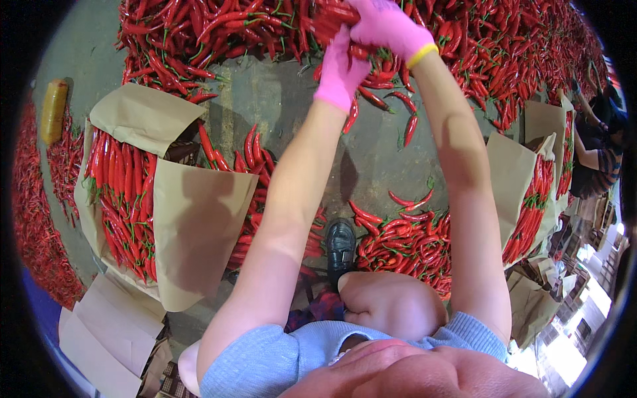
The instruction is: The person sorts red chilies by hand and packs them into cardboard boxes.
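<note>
Both my arms reach to the far side, where a big heap of red chili peppers point(219, 30) covers the floor. My left hand point(342, 73), in a pink glove, is closed around a bunch of chili peppers point(332, 20), blurred by motion. My right hand point(390, 30), in a pink glove with a yellow cuff, is closed on the same bunch from the other side. Its fingertips are partly cut off by the upper edge. Loose chili peppers point(411, 129) lie on the floor just below my hands.
At left, a paper-lined crate point(206, 232) holds chili peppers in rows; similar lined crates point(509, 176) stand at right. A smaller pepper pile point(405, 249) lies beside my black shoe point(341, 245). A yellow cylinder point(54, 111) stands far left. Another person point(597, 142) works at far right.
</note>
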Action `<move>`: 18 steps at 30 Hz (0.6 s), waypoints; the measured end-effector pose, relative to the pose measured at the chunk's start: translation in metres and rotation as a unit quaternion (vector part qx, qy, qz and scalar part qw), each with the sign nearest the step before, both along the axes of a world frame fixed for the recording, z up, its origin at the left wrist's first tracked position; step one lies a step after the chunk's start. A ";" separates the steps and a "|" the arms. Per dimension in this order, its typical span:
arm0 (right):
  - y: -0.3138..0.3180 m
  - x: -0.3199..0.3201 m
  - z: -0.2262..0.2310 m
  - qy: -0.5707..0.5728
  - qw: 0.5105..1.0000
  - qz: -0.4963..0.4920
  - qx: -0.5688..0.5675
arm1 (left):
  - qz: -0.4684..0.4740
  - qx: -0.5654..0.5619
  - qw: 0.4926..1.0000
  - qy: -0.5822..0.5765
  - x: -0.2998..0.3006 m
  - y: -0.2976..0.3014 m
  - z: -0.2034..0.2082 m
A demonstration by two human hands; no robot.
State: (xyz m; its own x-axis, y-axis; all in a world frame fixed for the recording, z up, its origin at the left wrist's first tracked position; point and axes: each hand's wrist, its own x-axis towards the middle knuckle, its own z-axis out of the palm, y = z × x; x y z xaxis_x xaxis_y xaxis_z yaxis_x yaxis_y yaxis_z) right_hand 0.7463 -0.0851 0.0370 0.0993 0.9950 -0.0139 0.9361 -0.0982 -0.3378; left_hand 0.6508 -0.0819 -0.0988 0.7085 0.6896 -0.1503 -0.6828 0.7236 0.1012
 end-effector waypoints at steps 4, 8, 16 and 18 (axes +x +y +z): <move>0.039 0.023 -0.009 -0.049 0.994 -0.029 -0.098 | 0.078 0.301 0.925 0.220 0.016 0.011 0.003; -0.013 -0.030 -0.036 0.021 1.000 -0.020 0.007 | 0.032 0.090 0.981 0.166 -0.038 -0.005 -0.019; -0.196 -0.090 -0.105 0.258 0.964 -0.060 -0.010 | -0.012 -0.033 0.968 0.249 -0.135 -0.178 -0.026; -0.237 -0.103 -0.110 0.349 0.929 -0.109 -0.062 | -0.057 -0.069 0.958 0.272 -0.154 -0.216 -0.028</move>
